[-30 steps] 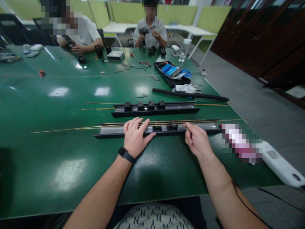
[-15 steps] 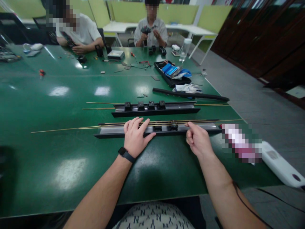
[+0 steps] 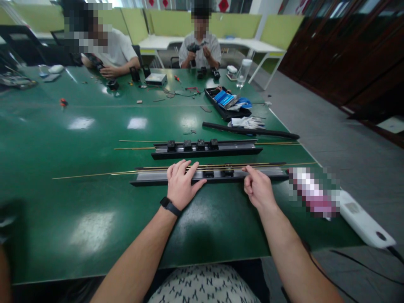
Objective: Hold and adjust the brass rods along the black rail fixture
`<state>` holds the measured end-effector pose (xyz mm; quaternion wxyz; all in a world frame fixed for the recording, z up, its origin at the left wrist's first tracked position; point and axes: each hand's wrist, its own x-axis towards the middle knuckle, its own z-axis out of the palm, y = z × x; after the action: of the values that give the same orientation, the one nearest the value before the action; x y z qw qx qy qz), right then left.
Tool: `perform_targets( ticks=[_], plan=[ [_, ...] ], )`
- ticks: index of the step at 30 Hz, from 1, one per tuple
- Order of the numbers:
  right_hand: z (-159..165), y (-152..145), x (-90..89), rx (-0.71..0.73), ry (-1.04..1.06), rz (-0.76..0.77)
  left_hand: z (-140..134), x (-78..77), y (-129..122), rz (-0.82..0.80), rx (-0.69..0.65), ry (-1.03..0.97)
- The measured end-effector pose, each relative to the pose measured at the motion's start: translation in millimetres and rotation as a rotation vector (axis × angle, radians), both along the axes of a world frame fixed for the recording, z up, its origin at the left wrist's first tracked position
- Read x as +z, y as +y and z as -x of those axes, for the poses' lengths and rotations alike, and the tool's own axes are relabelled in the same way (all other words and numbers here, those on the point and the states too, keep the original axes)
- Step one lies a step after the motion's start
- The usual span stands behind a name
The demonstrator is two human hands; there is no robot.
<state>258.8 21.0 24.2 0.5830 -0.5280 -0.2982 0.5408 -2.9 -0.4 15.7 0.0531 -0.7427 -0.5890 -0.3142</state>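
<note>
The near black rail [image 3: 154, 176] lies before me, gold rods [image 3: 124, 172] along it. My left hand [image 3: 180, 185] spreads over them, maybe to keep them still. My right hand [image 3: 258, 187] curls; I can't tell if it pinches. The rail looks shiny gray inside. The far rail [image 3: 206, 154] has 4 blocks [image 3: 188, 145].

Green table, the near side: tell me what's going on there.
A person's left hand lies spread across the nearer black channel and the thin brass-coloured rods running along it. The right hand has its index finger extended at the rods; whether it pinches one is unclear. Beyond, a second channel has four black blocks along it. Across the table, a co-worker holds a drill-like tool.
</note>
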Motion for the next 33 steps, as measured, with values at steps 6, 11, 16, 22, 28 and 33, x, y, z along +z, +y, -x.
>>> perform_targets(
  ticks=[6,11,16,22,28,33],
  plan=[
    [-1.3,1.0,-2.3,0.009,-0.003,-0.014,0.2,-0.4,-0.2,0.006,0.004,0.004],
    [-1.6,1.6,-3.8,0.008,-0.007,-0.010,0.2,-0.3,-0.2,0.009,0.005,0.006],
    [-2.7,2.8,-7.2,0.001,-0.004,-0.028,0.1,-0.8,-0.5,0.002,0.004,0.009],
    [-3.6,2.8,-7.8,0.008,-0.003,-0.029,0.2,-1.8,0.2,-0.008,0.003,0.012],
    [-2.7,2.7,-5.6,0.003,-0.008,-0.016,-0.2,-1.0,-0.1,0.000,0.005,0.007],
    [-3.1,2.4,-5.3,0.014,-0.013,-0.014,-0.6,0.0,-1.0,0.000,0.001,-0.002]
  ],
)
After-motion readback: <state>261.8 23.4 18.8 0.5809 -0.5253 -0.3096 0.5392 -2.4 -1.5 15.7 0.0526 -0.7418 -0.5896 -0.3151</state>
